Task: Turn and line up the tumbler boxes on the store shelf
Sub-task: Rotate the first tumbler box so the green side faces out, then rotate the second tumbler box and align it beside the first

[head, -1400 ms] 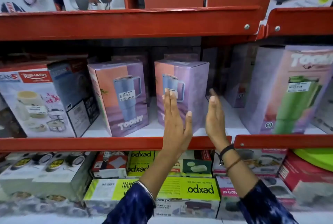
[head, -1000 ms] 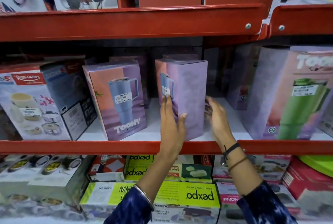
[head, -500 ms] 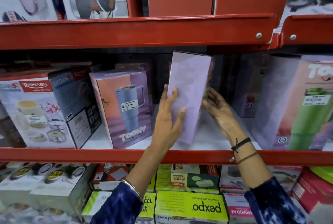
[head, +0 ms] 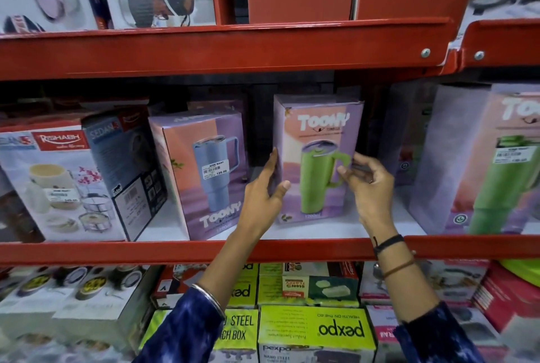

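Note:
A purple Toony tumbler box [head: 317, 140] with a green tumbler printed on its front stands upright on the middle shelf [head: 321, 248], facing me. My left hand [head: 264, 196] grips its lower left edge, thumb on the front. My right hand [head: 369, 187] holds its right side near the printed handle. To its left stands a second Toony box [head: 204, 172] with a blue tumbler, turned slightly left. A larger Toony box [head: 491, 164] with a green tumbler stands at the far right.
A Rishabh box [head: 61, 184] and a Sedan box [head: 128, 169] fill the shelf's left end. More purple boxes [head: 406, 152] sit behind in shadow. The red shelf beam above [head: 233, 50] hangs low. Green Pexpo boxes [head: 315, 330] fill the shelf below.
The held box went from showing a blue tumbler to a plain purple side, lifted, and now shows its green tumbler face, standing upright. Both hands stayed on it.

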### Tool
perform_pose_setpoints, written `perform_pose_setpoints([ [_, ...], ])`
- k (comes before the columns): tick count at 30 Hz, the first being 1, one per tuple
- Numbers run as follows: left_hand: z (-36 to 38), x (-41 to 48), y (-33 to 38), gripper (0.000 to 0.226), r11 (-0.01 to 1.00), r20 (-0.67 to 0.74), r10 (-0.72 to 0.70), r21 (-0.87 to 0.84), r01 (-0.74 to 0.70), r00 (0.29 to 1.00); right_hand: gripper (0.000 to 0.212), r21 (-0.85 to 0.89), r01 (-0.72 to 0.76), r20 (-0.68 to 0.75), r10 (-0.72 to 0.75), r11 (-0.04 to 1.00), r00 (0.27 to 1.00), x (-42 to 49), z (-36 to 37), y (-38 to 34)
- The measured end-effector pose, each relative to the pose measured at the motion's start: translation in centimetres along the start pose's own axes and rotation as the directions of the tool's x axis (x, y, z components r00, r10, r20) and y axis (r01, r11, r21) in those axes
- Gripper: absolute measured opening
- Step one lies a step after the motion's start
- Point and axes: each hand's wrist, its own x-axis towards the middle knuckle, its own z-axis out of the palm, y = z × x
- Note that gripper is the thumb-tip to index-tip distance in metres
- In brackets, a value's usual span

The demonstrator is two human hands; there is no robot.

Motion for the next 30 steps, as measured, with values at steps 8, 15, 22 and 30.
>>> perform_pose_setpoints([
  [8, 0.7, -0.7, -1.4, 0.064, 0.999, -0.025, -0.008, -0.046, 0.007, 1.0, 0.034, -0.135, -0.007, -0.04, 0.002, 0.991, 0.999, -2.4, 0.5, 0.6],
  [15, 0.4, -2.1, -0.2, 0.057, 0.995, -0.071, 0.088, -0.049, -0.092, 0.994, 0.042, -0.161, -0.003, -0.135, -0.019, 0.987, 0.991, -4.8, 1.8, -0.7],
  [22, -3.5, -5.3, -0.4, 0.046, 0.909, -0.235, 0.412, 0.035, -0.416, 0.88, 0.031, -0.113, 0.19, -0.13, -0.204, 0.975, 0.97, -10.1, 6.4, -3.2],
  [30, -9.7, -6.3, -4.3, 0.043, 0.926, -0.416, 0.366, 0.076, -0.369, 0.833, 0.043, 0.004, 0.168, 0.109, -0.167, 0.986, 0.98, -14.2, 14.7, -4.3],
])
